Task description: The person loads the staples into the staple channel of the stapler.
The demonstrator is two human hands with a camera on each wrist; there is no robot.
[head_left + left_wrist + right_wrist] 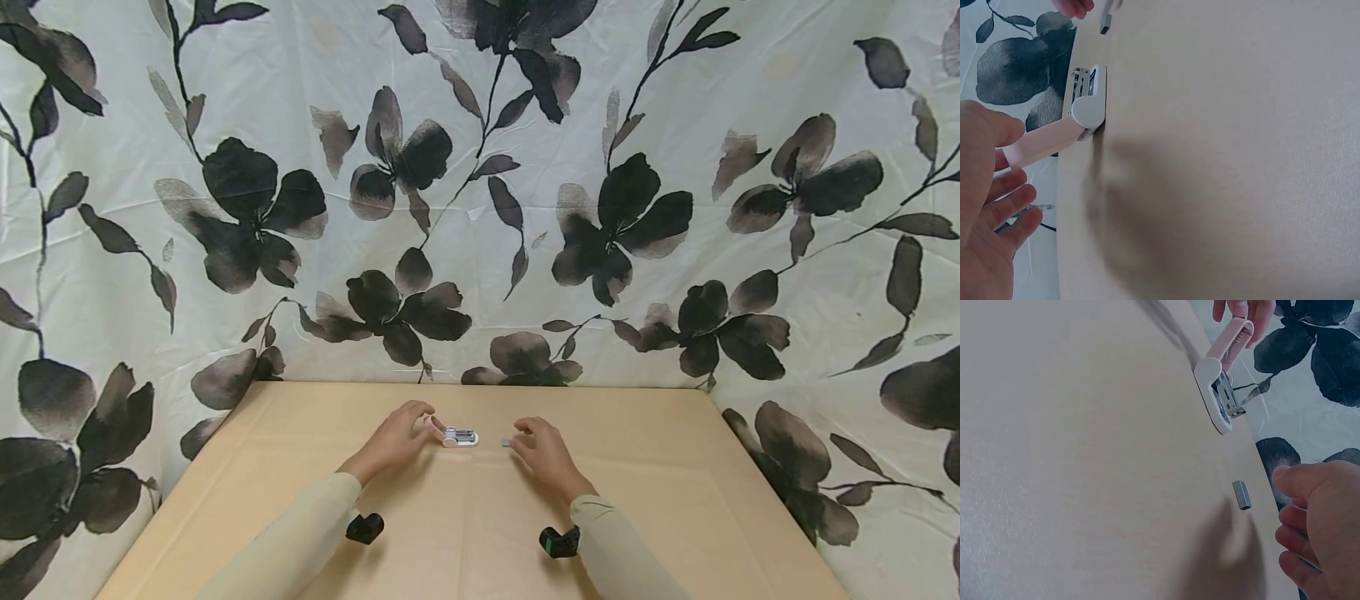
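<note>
A small white stapler [463,442] with a pink lid [1047,139] lies on the table, its lid swung back and its metal magazine [1229,397] exposed. My left hand [395,437] pinches the end of that lid between thumb and fingers. To the right of the stapler, apart from it, a short grey strip of staples [1242,495] lies on the tabletop. Over the table beside this strip is my right hand [546,450], its fingers loosely bent; in the right wrist view there is a gap between fingertips and strip, and nothing is held.
The light wooden-coloured tabletop [465,533] has its far edge just beyond the stapler. Behind and beside it hangs a white cloth [510,250] with dark printed flowers. A black wrist device [365,528] hangs under each forearm.
</note>
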